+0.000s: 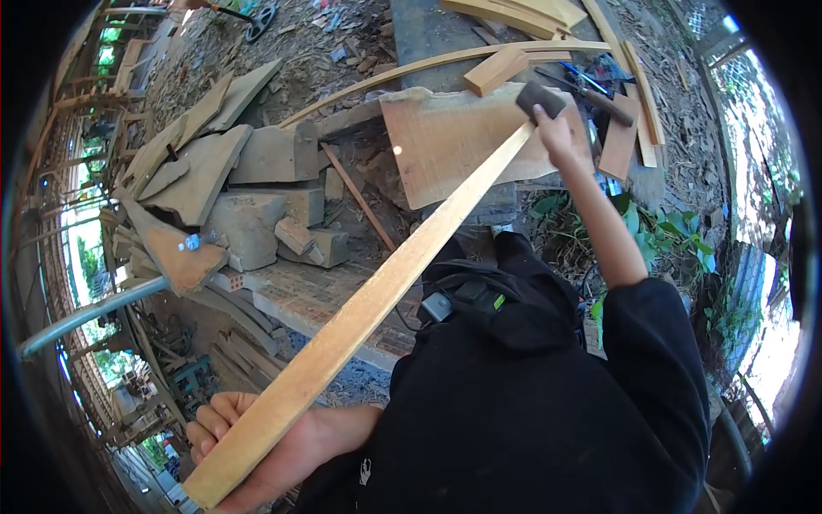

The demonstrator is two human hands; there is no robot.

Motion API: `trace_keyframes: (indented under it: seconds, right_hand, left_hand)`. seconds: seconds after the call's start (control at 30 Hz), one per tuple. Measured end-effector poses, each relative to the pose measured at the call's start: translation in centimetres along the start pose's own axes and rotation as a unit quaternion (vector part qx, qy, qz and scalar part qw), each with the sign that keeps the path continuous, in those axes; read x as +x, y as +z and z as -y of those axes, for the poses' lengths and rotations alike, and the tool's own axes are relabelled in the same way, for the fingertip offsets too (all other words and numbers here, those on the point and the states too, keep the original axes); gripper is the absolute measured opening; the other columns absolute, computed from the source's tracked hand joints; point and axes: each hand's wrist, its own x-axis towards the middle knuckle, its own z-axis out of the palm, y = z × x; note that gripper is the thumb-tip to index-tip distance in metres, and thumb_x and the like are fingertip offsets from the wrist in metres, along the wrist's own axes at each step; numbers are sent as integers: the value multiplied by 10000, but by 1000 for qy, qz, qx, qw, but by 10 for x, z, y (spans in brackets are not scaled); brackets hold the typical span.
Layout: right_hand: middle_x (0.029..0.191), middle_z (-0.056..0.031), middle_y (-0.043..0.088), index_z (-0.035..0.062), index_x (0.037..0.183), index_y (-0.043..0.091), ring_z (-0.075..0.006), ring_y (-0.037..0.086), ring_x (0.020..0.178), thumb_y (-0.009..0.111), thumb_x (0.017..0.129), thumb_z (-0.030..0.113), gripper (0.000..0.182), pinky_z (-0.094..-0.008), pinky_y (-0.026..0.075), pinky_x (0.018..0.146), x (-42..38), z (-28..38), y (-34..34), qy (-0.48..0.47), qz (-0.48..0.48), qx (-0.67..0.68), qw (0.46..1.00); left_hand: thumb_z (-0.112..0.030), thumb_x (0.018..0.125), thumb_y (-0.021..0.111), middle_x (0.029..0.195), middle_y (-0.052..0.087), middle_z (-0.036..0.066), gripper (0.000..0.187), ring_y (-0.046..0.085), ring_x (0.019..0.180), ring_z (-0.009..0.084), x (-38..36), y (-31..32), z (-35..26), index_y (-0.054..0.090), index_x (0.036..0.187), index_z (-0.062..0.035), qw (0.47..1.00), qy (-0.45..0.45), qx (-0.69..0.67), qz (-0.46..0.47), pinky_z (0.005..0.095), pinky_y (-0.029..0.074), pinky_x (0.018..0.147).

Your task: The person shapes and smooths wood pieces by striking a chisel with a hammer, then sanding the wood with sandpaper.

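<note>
A long pale wooden strip point(360, 321) runs diagonally from the lower left up to the work surface. My left hand point(278, 445) is closed around its near end, the fingers curled over the far side. At the strip's far end, my right hand point(555, 137) grips a dark brown block point(541, 100), which lies against or just beside the tip. Beneath that hand is a wide, smooth board point(462, 137) with an irregular edge.
Rough slabs and offcuts point(205, 171) are piled at the left. A short wooden block point(497, 70), a curved strip point(419, 64), a hammer point(608, 109) and a flat piece point(620, 141) lie around the board. Leafy plants point(668, 231) grow at the right; a metal pipe point(94, 317) juts in at left.
</note>
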Motion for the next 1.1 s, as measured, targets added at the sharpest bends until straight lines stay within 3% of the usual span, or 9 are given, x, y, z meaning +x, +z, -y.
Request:
trace_keyframes:
  seconds: [0.1, 0.27, 0.33, 0.37, 0.57, 0.77, 0.97, 1.03, 1.1]
  right_hand:
    - [1057, -136, 578, -27, 1132, 501, -211, 526, 1008, 570, 828, 286, 442, -308, 382, 875, -107, 74, -41, -33, 85, 125, 988]
    - [1049, -90, 573, -34, 1109, 512, -143, 491, 995, 506, 871, 140, 295, -285, 365, 885, -210, 136, -84, -200, 176, 298, 917]
    - [930, -103, 641, -29, 1067, 550, -179, 589, 852, 520, 861, 164, 284, -303, 439, 778, -248, 164, -93, -330, 125, 309, 883]
    - [894, -129, 635, -23, 1066, 549, -200, 598, 809, 520, 861, 165, 280, -310, 449, 741, -265, 171, -101, -327, 157, 290, 885]
    - [704, -179, 571, -14, 934, 566, -313, 566, 598, 556, 836, 175, 213, -372, 443, 543, -323, 196, -122, -375, 241, 302, 843]
    - [879, -186, 593, -15, 998, 561, -351, 583, 770, 559, 804, 128, 241, -394, 468, 696, -350, 221, -123, -529, 284, 337, 725]
    - [1114, -144, 565, -16, 1091, 549, -324, 558, 1000, 554, 811, 129, 315, -413, 433, 888, -363, 233, -123, -585, 349, 362, 637]
    - [1116, -137, 567, -24, 1098, 544, -314, 551, 1017, 550, 813, 133, 326, -412, 427, 897, -356, 226, -121, -593, 367, 376, 610]
    - [1086, -141, 578, -18, 1098, 546, -310, 556, 1004, 558, 802, 124, 329, -406, 430, 894, -340, 219, -119, -599, 369, 363, 611]
  left_hand:
    - [-483, 857, 372, 849, 578, 96, 449, 553, 700, 196, -4, 15, 3, 552, 919, -77, 991, 49, 45, -116, 283, 431, 580]
    - [-464, 869, 389, 896, 571, 93, 457, 571, 817, 199, 0, 14, 4, 537, 951, -39, 992, 21, -51, -110, 330, 477, 710]
    - [-456, 873, 398, 928, 565, 96, 464, 572, 855, 201, 0, 21, 7, 524, 971, -21, 990, 9, -75, -121, 347, 484, 765]
    - [-474, 861, 413, 983, 545, 120, 499, 568, 878, 227, 2, 41, 8, 502, 1024, -11, 969, 21, 11, -245, 359, 478, 787]
    - [-521, 843, 407, 944, 513, 120, 543, 537, 880, 214, -8, 63, -4, 481, 1010, -10, 952, -45, 41, -300, 351, 467, 735]
    - [-512, 801, 492, 976, 541, 99, 561, 537, 914, 182, -27, 85, -11, 484, 1098, -36, 926, -103, -48, -361, 314, 447, 766]
    - [-524, 751, 543, 1015, 538, 83, 596, 527, 943, 181, -26, 71, -37, 490, 1109, -51, 825, -256, -459, -207, 328, 416, 829]
    - [-517, 769, 517, 979, 546, 74, 563, 533, 913, 176, -29, 67, -28, 500, 1078, -46, 882, -193, -331, -275, 326, 422, 814]
    - [-469, 814, 467, 906, 561, 73, 469, 551, 852, 168, -34, 32, -14, 522, 995, -40, 966, -52, -228, -114, 313, 440, 780]
